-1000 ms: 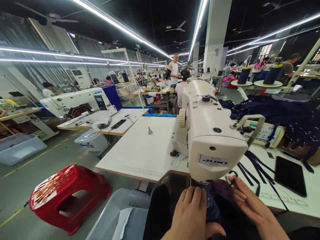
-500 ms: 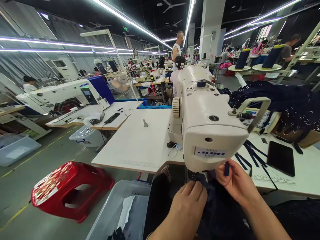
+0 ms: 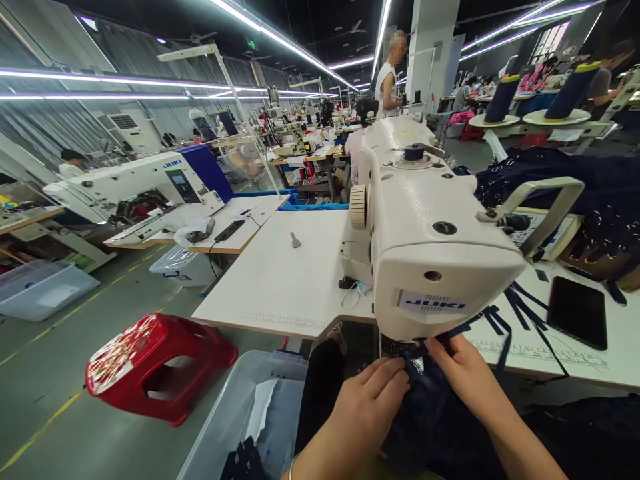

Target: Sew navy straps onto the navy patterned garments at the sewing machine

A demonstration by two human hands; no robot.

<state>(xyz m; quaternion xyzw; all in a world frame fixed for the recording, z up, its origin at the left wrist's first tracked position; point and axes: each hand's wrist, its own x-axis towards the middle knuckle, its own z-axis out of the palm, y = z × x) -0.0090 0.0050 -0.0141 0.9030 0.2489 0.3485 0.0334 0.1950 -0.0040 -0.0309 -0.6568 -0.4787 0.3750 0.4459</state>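
Note:
Dark navy fabric (image 3: 430, 417) hangs over my lap and runs up under the head of a white JUKI sewing machine (image 3: 445, 267). My left hand (image 3: 367, 403) is closed, its bent fingers gripping the fabric just left of the needle area. Close by on the right, my right hand (image 3: 463, 373) pinches a short navy strap at the fabric's upper edge, beneath the machine head. A small white patch (image 3: 418, 364) shows on the fabric between both hands. The machine head hides the needle, and the fingers cover most of the strap.
Loose navy straps (image 3: 525, 307) and a black phone (image 3: 577, 312) lie on the table at right. Dark strapped goods (image 3: 560, 173) are heaped behind. At left stand a red stool (image 3: 160, 363) and a clear plastic bin (image 3: 240, 393). A person (image 3: 387, 87) stands beyond the machine.
My right hand has moved left and inward with the strap, closer to my left hand. The white patch now shows. The view has shifted slightly, and the standing person appears farther right.

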